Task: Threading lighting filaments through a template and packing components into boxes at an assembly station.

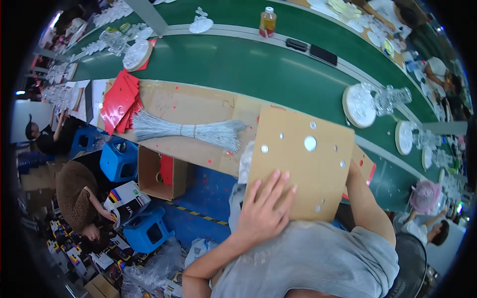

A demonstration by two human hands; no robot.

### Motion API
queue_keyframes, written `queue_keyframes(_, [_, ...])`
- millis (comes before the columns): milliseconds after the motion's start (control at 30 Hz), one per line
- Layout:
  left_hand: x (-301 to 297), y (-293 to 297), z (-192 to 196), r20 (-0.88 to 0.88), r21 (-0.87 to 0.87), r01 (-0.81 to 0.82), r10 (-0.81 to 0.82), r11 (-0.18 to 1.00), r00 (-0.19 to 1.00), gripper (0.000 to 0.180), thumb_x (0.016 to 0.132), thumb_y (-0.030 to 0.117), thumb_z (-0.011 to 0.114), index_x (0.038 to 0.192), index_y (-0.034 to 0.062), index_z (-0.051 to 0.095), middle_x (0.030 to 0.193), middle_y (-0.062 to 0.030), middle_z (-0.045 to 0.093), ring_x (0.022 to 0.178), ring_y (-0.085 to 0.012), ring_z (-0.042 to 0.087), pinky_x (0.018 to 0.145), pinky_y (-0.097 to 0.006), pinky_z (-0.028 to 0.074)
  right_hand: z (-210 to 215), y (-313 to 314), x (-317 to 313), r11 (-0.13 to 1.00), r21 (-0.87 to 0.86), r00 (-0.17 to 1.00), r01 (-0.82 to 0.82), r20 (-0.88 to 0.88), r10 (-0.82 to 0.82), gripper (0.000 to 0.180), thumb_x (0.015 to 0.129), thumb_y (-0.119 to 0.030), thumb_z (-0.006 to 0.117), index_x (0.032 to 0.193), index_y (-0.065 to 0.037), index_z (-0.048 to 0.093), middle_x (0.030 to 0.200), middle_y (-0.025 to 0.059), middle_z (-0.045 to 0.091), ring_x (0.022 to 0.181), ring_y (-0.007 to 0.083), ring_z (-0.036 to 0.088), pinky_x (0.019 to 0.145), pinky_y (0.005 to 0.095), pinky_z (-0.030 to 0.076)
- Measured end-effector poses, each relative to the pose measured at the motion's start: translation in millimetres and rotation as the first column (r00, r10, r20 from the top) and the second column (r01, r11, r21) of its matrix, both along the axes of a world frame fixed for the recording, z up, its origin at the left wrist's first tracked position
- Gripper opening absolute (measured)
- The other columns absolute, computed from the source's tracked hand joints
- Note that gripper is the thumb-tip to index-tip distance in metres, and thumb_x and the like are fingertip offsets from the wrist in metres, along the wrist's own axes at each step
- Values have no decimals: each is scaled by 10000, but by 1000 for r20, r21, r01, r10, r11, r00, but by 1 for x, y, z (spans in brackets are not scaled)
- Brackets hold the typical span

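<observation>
A flat brown cardboard sheet [298,164] with a large round hole and several small holes stands tilted in front of my body. My left hand [266,206] lies against its lower left part, fingers stretched out and slightly spread. My right forearm [370,198] runs up along the sheet's right edge; the right hand itself is hidden behind the sheet. To the left, a bundle of thin silvery wires [189,130], tied in the middle, rests on a cardboard-covered worktop [198,97]. Several red sheets [119,102] are piled beyond the bundle's left end.
A green conveyor belt [223,57] runs behind the worktop, carrying clear plastic pieces on round white bases [360,105]. A bottle [267,22] and a black phone [323,54] sit on its divider. Blue stools [119,159], an open carton [161,171] and a bending person [77,198] are at left.
</observation>
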State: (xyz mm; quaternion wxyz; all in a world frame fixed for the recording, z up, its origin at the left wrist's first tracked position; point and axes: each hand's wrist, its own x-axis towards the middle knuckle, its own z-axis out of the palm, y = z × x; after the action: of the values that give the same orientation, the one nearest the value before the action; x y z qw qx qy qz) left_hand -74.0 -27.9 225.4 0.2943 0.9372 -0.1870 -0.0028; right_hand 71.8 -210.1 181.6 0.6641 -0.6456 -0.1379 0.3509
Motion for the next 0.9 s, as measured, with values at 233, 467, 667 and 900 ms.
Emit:
queue_keyframes(233, [-6,1,8,-21,2,-57,57,998,998,459,788,145,671,1246,162,656,1407,-109,547,1320,-287,502,1058,-467,362,-3,39,25,962,274,967,-12,-243,81,510,1025,-343,455,1445,-56,414,1437,118,471,1263,204,521,1038,310,435])
queue_keyframes(467, [-7,-13,3,29,18,-141,141,990,990,395,828,146,651,1222,111,661,1405,-114,546,1329,-278,493,1055,-451,365,-96,19,45,899,397,963,187,-255,-87,383,1004,-278,506,1312,-49,501,1288,91,543,1129,193,559,934,313,460])
queue_keyframes(667, [5,-25,14,17,46,-93,92,995,996,556,767,304,749,1292,158,638,1464,-185,465,1356,-377,434,1075,-534,329,-172,-43,28,741,414,849,528,-286,-445,248,980,-210,556,1158,-42,594,1121,56,620,984,177,595,815,321,487])
queue_keyframes(900, [21,-45,17,126,325,-114,76,939,989,676,791,451,724,1377,153,564,1471,-200,430,1395,-398,356,1094,-572,268,-101,-188,56,117,470,226,875,-182,-957,123,971,-170,579,1017,-59,608,951,56,646,837,168,596,756,335,488])
